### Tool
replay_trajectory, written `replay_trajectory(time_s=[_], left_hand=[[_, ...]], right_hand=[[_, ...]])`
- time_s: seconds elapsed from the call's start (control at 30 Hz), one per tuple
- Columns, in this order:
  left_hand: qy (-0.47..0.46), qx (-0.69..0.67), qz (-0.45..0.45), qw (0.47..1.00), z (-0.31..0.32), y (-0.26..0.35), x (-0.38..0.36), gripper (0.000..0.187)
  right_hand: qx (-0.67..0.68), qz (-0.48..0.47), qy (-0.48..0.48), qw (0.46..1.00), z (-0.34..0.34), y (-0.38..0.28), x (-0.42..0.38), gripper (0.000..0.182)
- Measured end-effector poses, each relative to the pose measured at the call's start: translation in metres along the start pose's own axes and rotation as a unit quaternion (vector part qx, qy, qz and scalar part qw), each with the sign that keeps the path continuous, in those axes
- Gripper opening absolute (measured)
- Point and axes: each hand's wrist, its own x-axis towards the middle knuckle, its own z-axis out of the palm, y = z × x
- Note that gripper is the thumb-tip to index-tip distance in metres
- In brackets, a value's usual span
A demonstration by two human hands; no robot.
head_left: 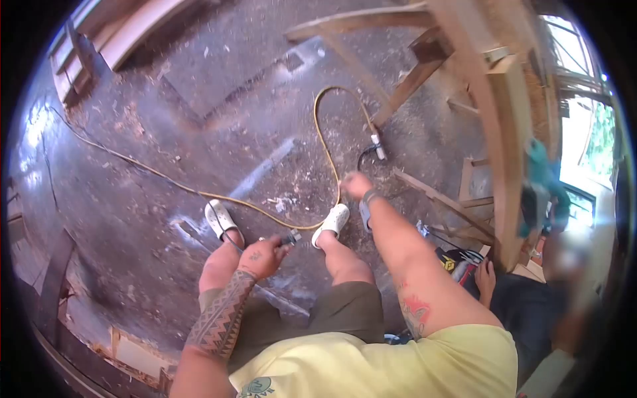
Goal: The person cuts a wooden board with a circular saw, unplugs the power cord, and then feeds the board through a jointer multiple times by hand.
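Note:
My left hand [262, 257] is closed around a plug [292, 237] on a dark cable, its metal end pointing right. The cable trails past my left shoe. Stretched forward, my right hand [356, 186] has its fingers closed at a yellow cord [320, 126]; the fingertips are somewhat blurred. This cord loops on the floor ahead, runs by my white clogs [332, 221] and continues off to the left. At the loop's far end lies a pale connector [378, 147], joined to a short black cable.
Wooden frame pieces [448, 205] and a tall timber post [507, 159] stand on the right. Another person's hand [486, 280] is by a dark bag with cables [458, 262]. Planks [136, 30] lie at upper left. Wood scraps litter the dark floor [232, 146].

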Motion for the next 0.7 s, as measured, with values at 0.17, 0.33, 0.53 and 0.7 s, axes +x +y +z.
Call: replay_trajectory(time_s=[0.17,0.33,0.53,0.7], left_hand=[[-0.029,-0.070,-0.124,0.989,0.062,-0.053,0.058,0.042],[-0.176,-0.027,-0.092,0.980,0.091,-0.071,0.073,0.046],[-0.175,-0.082,-0.138,0.971,0.075,-0.052,0.086,0.037],[-0.121,-0.106,-0.124,0.979,0.079,-0.061,0.084,0.033]], right_hand=[[-0.048,0.019,-0.029,0.998,0.010,0.079,0.110,0.045],[-0.022,0.038,-0.020,0.999,0.087,0.116,0.194,0.073],[0.105,0.207,0.071,0.970,0.202,0.092,0.255,0.116],[0.051,0.194,0.129,0.971,0.257,0.068,0.238,0.072]])
